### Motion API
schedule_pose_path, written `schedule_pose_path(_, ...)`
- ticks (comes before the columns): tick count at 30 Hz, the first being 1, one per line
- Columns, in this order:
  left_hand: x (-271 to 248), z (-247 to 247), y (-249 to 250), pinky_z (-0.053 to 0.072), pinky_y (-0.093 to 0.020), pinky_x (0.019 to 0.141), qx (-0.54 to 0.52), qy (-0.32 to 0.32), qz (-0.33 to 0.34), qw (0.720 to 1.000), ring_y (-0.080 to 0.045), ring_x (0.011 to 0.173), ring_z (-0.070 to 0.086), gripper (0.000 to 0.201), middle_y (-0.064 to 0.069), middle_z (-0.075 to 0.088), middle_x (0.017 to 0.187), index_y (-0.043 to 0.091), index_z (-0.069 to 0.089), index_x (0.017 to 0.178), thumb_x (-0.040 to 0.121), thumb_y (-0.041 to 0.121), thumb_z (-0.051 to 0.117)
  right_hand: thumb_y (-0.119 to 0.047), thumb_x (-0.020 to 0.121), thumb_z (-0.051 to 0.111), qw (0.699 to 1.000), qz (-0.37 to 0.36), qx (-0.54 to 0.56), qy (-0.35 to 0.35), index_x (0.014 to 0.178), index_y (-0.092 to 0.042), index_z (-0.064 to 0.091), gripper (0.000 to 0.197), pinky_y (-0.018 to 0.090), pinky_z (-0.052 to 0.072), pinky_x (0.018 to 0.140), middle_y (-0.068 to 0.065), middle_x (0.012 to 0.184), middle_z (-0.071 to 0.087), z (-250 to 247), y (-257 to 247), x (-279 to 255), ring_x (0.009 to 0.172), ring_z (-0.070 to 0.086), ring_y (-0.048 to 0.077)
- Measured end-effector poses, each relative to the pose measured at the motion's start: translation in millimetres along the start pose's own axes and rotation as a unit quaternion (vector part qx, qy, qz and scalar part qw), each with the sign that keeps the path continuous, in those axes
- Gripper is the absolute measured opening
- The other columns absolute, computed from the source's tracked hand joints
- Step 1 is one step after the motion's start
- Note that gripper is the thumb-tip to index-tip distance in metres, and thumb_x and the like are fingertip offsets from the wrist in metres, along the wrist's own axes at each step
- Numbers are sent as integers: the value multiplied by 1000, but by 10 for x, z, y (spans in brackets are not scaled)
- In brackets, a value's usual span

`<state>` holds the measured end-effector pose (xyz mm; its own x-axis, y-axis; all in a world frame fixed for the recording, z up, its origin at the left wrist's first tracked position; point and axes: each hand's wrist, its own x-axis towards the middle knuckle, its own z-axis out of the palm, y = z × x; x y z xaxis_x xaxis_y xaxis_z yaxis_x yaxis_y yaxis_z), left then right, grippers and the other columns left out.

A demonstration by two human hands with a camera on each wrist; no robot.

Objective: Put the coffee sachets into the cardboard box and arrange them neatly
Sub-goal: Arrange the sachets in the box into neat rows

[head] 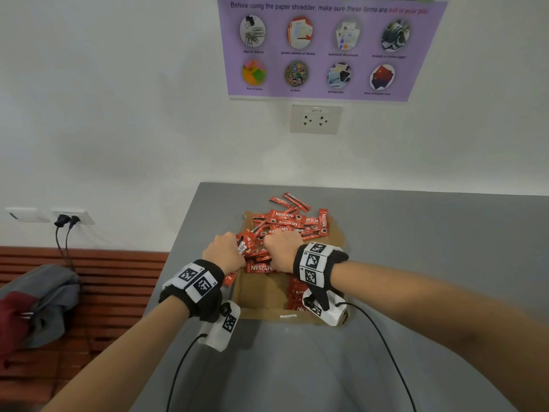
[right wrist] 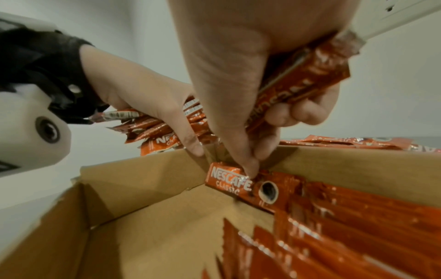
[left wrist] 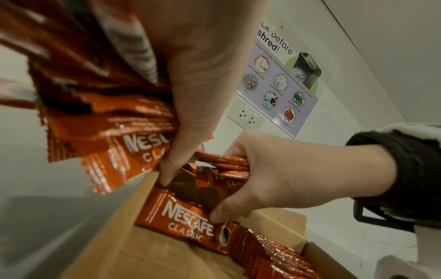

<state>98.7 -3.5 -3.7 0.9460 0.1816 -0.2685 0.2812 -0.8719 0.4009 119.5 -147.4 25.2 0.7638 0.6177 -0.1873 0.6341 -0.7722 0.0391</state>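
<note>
The red foil coffee sachets (head: 286,221) marked Nescafé Classic lie in a loose heap over the far edge of the open brown cardboard box (head: 261,295), some spilling past it onto the grey surface (head: 416,248). Inside the box, along its right side, a row of the same sachets (right wrist: 358,226) stands packed on edge, side by side. One sachet (left wrist: 183,217) lies flat at the far end of that row with its printed face up.

The left hand (head: 224,251) has its grip closed round a thick bundle of sachets (left wrist: 107,122), fanned out at their ends, and its thumb reaches down toward the box's far wall. The right hand (head: 282,251) likewise clenches several sachets (right wrist: 298,85) in its curled fingers, while its thumb presses on the flat sachet near the printed cup. The two hands sit just beside each other above the far part of the box. Each wrist wears a black band with black-and-white square markers and a white camera housing with a cable.

The surface stands against a white wall with a purple paper-shredder poster (head: 326,49) and a double socket (head: 315,119) below it. To the left, a grey and dark red garment (head: 35,304) lies on a slatted reddish wooden bench (head: 118,278).
</note>
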Motion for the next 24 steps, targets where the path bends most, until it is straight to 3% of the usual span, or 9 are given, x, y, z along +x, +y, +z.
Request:
schedule_pose_path(4, 5, -5, 9, 54, -33, 77, -1, -5, 4, 1000, -24, 85, 64, 24, -8, 64, 93, 13, 54, 92, 79, 22, 71, -6, 82, 57, 1000, 8, 2, -1, 71, -10, 37, 23, 30, 38, 63, -1, 61, 32, 18, 1, 5, 70, 45, 22)
schedule_pose_path(7, 15, -3, 0, 54, -34, 79, -1, -5, 7, 1000, -24, 86, 65, 27, -7, 65, 96, 11, 56, 97, 79, 23, 72, -7, 82, 57, 1000, 8, 8, -9, 78, -11, 41, 18, 30, 38, 62, -2, 62, 32, 14, 8, 19, 70, 45, 21)
schedule_pose_path(10, 13, 1, -7, 54, -34, 80, 0, -6, 5, 1000, -24, 87, 64, 30, -7, 65, 96, 11, 57, 100, 79, 24, 72, -10, 82, 61, 1000, 6, 9, -19, 81, -11, 44, 17, 30, 41, 62, -1, 66, 38, 19, 24, 39, 71, 47, 21)
schedule_pose_path(15, 18, -4, 0, 52, -29, 72, 1, -6, 3, 1000, -21, 78, 62, 21, -6, 63, 89, 11, 56, 93, 81, 21, 70, -17, 83, 63, 999, 7, 7, -33, 91, -6, 57, 15, 29, 45, 61, 3, 77, 49, 19, 56, 37, 71, 51, 20)
schedule_pose_path(21, -11, -10, 20, 52, -30, 77, -1, -7, 0, 1000, -24, 89, 64, 27, -7, 63, 94, 11, 56, 102, 82, 22, 70, -21, 82, 66, 999, 5, 11, -30, 90, -6, 59, 18, 29, 45, 60, 3, 77, 52, 22, 69, 40, 71, 52, 21)
schedule_pose_path(24, -10, -9, 19, 51, -30, 76, 3, -4, 3, 1000, -24, 89, 64, 26, -9, 65, 97, 10, 57, 102, 82, 21, 69, -18, 83, 64, 1000, -6, 18, -20, 95, -5, 59, 19, 31, 47, 62, 9, 84, 59, 56, 31, 32, 77, 58, 25)
